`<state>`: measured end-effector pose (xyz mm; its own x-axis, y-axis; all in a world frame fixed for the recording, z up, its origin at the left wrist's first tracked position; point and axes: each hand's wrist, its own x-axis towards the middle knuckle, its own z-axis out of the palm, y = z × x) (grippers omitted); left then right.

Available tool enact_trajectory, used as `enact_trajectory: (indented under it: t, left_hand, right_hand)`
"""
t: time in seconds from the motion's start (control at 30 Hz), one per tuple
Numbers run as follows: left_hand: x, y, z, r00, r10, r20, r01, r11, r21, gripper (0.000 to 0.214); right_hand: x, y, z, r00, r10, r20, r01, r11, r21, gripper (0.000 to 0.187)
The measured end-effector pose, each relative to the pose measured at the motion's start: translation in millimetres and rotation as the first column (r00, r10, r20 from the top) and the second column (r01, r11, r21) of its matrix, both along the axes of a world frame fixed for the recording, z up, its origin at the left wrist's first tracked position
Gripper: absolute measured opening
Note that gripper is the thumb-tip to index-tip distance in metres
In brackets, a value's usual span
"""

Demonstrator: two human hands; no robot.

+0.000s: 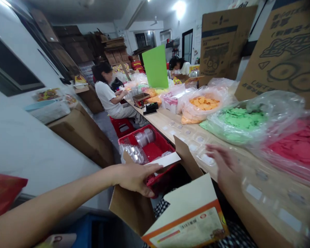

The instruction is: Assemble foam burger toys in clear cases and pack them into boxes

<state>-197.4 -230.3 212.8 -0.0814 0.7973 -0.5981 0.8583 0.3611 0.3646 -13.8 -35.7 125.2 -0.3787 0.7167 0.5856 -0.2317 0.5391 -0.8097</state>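
My left hand [134, 178] closes over a red plastic rim [161, 181] inside an open cardboard carton [186, 220], beside a white strip [164, 159]. The carton has a printed orange-edged panel and raised flaps. My right hand [223, 165] hangs open just above the wooden table [170, 120], close to clear plastic blister trays [200, 144] and holding nothing. Behind the carton stands a red plastic basket [144, 143] of clear plastic pieces. Large clear bags of green [239, 122], orange [201, 105] and red [297, 144] shapes lie along the table.
A seated co-worker in a white shirt [107, 98] works at the table's far part, and another person [178, 65] sits beyond a green board [155, 65]. Tall cardboard sheets [281, 55] stand at right. Stacked cartons [80, 137] line the left wall.
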Motion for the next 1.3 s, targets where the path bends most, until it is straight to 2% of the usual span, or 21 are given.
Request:
enact_trajectory:
  t: [0.07, 0.1, 0.13, 0.17, 0.2, 0.23, 0.27, 0.4, 0.53, 0.6, 0.67, 0.73, 0.77, 0.83, 0.87, 0.93, 1.0, 1.1, 1.13, 1.23, 1.3]
  left_hand:
    - [4, 2, 1.3, 0.998, -0.055, -0.035, 0.054, 0.998, -0.025, 0.089]
    - [7, 3, 1.8, 0.996, -0.068, -0.05, 0.066, 0.997, -0.035, 0.089]
    - [10, 4, 2.2, 0.995, -0.073, -0.064, 0.07, 0.997, -0.045, 0.089]
    - [13, 5, 2.4, 0.994, -0.072, -0.08, 0.068, 0.996, -0.055, 0.088]
    - [17, 6, 2.7, 0.993, -0.07, -0.097, 0.064, 0.996, -0.062, 0.088]
    - [20, 7, 3.1, 0.991, -0.07, -0.11, 0.063, 0.996, -0.065, 0.088]
    - [22, 7, 3.7, 0.991, -0.07, -0.118, 0.062, 0.996, -0.067, 0.087]
    - [29, 7, 7.2, 0.994, -0.058, -0.09, 0.048, 0.993, -0.108, 0.085]
    - [33, 10, 9.9, 0.996, -0.07, -0.051, 0.064, 0.991, -0.118, 0.085]
    - [37, 12, 10.9, 0.996, -0.07, -0.057, 0.065, 0.993, -0.096, 0.085]
    - [41, 14, 11.8, 0.995, -0.076, -0.061, 0.07, 0.992, -0.101, 0.086]
    - [44, 16, 12.9, 0.995, -0.082, -0.065, 0.074, 0.989, -0.127, 0.086]
    - [45, 16, 13.5, 0.994, -0.085, -0.067, 0.075, 0.988, -0.135, 0.086]
    - [47, 16, 15.1, 0.993, -0.093, -0.072, 0.082, 0.987, -0.135, 0.086]
    - [48, 17, 16.0, 0.992, -0.099, -0.076, 0.089, 0.987, -0.131, 0.085]
    - [50, 17, 18.2, 0.989, -0.115, -0.089, 0.104, 0.988, -0.117, 0.084]
    - [53, 19, 20.5, 0.986, -0.13, -0.102, 0.119, 0.987, -0.107, 0.084]
    - [58, 22, 23.8, 0.985, -0.125, -0.117, 0.114, 0.988, -0.1, 0.083]
    - [59, 22, 24.6, 0.985, -0.119, -0.123, 0.107, 0.989, -0.099, 0.084]
    - [64, 23, 26.2, 0.981, -0.116, -0.153, 0.103, 0.99, -0.094, 0.083]
    - [67, 23, 26.6, 0.976, -0.133, -0.17, 0.119, 0.989, -0.093, 0.082]
  right_hand:
    - [31, -13, 6.6, 0.998, -0.032, -0.049, 0.045, 0.957, 0.286, 0.029]
    - [43, -20, 10.4, 0.999, 0.042, 0.022, -0.047, 0.853, 0.52, 0.031]
    - [51, -28, 14.1, 0.982, 0.105, 0.155, -0.184, 0.684, 0.706, 0.032]
    - [54, -36, 17.3, 0.957, 0.09, 0.276, -0.281, 0.526, 0.803, 0.035]
    - [54, -43, 19.6, 0.931, 0.057, 0.36, -0.352, 0.404, 0.844, 0.038]
    - [51, -49, 20.8, 0.911, 0.016, 0.413, -0.393, 0.34, 0.854, 0.043]
    - [47, -55, 21.0, 0.9, -0.015, 0.435, -0.406, 0.333, 0.851, 0.046]
    - [35, -64, 13.1, 0.876, 0.003, 0.483, -0.432, 0.452, 0.781, 0.048]
    - [41, -69, 2.5, 0.816, 0.01, 0.578, -0.493, 0.534, 0.687, 0.056]
    - [43, -73, -0.1, 0.761, -0.005, 0.649, -0.526, 0.581, 0.621, 0.049]
    - [43, -76, -0.3, 0.706, -0.023, 0.708, -0.551, 0.61, 0.569, 0.033]
    - [42, -77, 1.9, 0.697, -0.034, 0.716, -0.557, 0.603, 0.571, 0.021]
    - [42, -75, 3.5, 0.719, -0.024, 0.695, -0.557, 0.578, 0.596, 0.018]
    - [42, -68, 7.1, 0.804, 0.004, 0.595, -0.508, 0.526, 0.683, 0.014]
    - [42, -63, 8.7, 0.865, -0.003, 0.501, -0.423, 0.532, 0.734, 0.016]
    - [44, -53, 11.0, 0.958, -0.094, 0.27, -0.155, 0.623, 0.767, 0.03]
    - [47, -47, 12.7, 0.968, -0.202, 0.149, 0.036, 0.7, 0.713, 0.041]
    - [54, -48, 17.7, 0.966, -0.177, 0.189, -0.007, 0.713, 0.701, 0.044]
    - [57, -50, 20.7, 0.974, -0.144, 0.176, -0.013, 0.739, 0.674, 0.045]
    - [62, -47, 30.8, 0.997, -0.075, 0.03, 0.055, 0.907, 0.418, 0.05]
    - [59, -33, 33.8, 1.0, 0.007, -0.028, 0.0, 0.976, 0.218, 0.042]
